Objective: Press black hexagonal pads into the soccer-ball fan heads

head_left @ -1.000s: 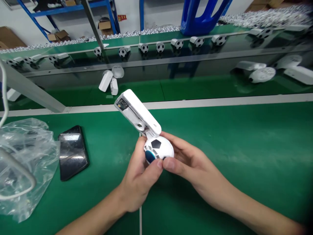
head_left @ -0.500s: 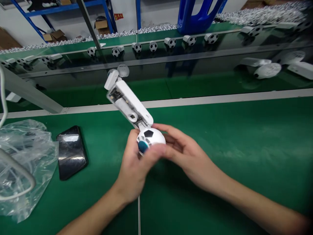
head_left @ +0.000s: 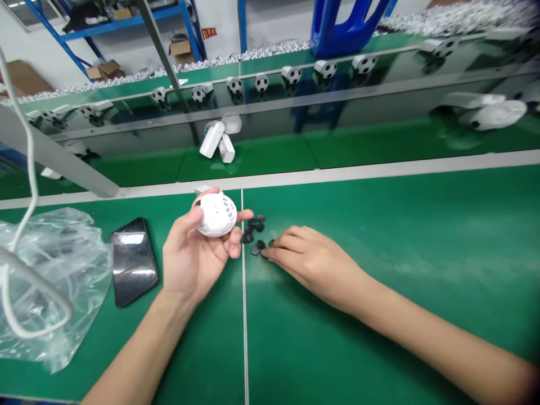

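Observation:
My left hand [head_left: 189,253] holds a white round part [head_left: 217,215] with slots along its right side, thumb on its left edge. A white piece shows partly behind it. On the green mat [head_left: 379,236] to its right lie several small black pieces [head_left: 255,224]. My right hand [head_left: 314,261] reaches down at the lower ones, its fingertips pressed together beside a black piece [head_left: 255,250]. A small dark bit shows at those fingertips, too hidden to tell whether it is gripped.
A black phone [head_left: 134,261] and a clear plastic bag [head_left: 80,281] with white cable lie at the left. Beyond the white rail [head_left: 287,179], white devices [head_left: 212,139] sit on the belt. Football-patterned units [head_left: 261,82] line the far ledge near a blue plastic stool [head_left: 343,34].
My hands have moved apart. The left turned the white device and took it leftward; the right let go of it and went to the black pieces, which now show on the mat.

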Available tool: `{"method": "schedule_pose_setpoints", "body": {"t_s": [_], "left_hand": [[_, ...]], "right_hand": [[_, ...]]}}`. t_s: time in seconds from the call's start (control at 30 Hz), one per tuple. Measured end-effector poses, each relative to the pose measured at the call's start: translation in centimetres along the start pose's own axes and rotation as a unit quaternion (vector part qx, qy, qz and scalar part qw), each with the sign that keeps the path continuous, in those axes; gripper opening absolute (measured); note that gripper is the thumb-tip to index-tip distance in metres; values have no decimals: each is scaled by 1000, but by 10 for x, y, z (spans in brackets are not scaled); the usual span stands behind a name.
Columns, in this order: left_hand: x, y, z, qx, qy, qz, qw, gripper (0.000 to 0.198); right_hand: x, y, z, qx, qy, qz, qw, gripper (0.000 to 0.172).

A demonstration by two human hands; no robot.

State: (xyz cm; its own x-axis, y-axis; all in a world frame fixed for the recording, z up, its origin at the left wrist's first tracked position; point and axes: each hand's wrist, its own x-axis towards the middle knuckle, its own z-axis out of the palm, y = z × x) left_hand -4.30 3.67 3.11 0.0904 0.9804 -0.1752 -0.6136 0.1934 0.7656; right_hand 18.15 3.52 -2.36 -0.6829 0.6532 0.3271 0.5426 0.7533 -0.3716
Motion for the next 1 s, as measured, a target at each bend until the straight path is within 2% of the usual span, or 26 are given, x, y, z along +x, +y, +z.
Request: {"method": "schedule_pose_setpoints", "body": {"t_s": [0.07,0.13,0.2,0.27,0.37,0.43,0.53,0.6,0.67,0.8,0.93,1.0], "left_hand": [[-3,-1,-1,-48,-37,-30,998,55],[-5,-2,-3,-75,-81,-47,993,60],[-6,-5,-3,-68,-128,-41,989,62],[-7,-9,-3,-20,-154,-16,988,67],[-10,-17,-1,86,-132,42,987,72],[-14,-24,-1,147,-95,75,982,69],[-21,-36,-3,173,-68,95,978,59],[-26,-42,-5,155,-86,84,981,56],[-29,-48,-6,146,-110,63,981,59],[-35,-51,-7,194,-135,53,970,62],[-38,-50,-6,226,-154,64,960,54],[-38,-49,-6,235,-154,67,957,55]], "right_hand": [[-3,-2,-4,-19,-7,7,1000,23],[-6,-4,-7,-25,-10,25,999,17],[-9,-4,-10,-20,-13,48,999,8],[-12,-1,-12,-7,-18,66,998,9],[-15,5,-19,18,-35,66,997,9],[-16,5,-28,40,-36,19,998,13],[-23,-3,-47,92,19,-28,995,21],[-30,-12,-59,116,54,-18,992,18],[-37,-21,-66,125,74,0,989,27],[-42,-28,-66,136,136,22,981,39],[-34,-24,-62,84,146,-48,984,37],[-31,-23,-62,69,155,-45,984,31]]}}
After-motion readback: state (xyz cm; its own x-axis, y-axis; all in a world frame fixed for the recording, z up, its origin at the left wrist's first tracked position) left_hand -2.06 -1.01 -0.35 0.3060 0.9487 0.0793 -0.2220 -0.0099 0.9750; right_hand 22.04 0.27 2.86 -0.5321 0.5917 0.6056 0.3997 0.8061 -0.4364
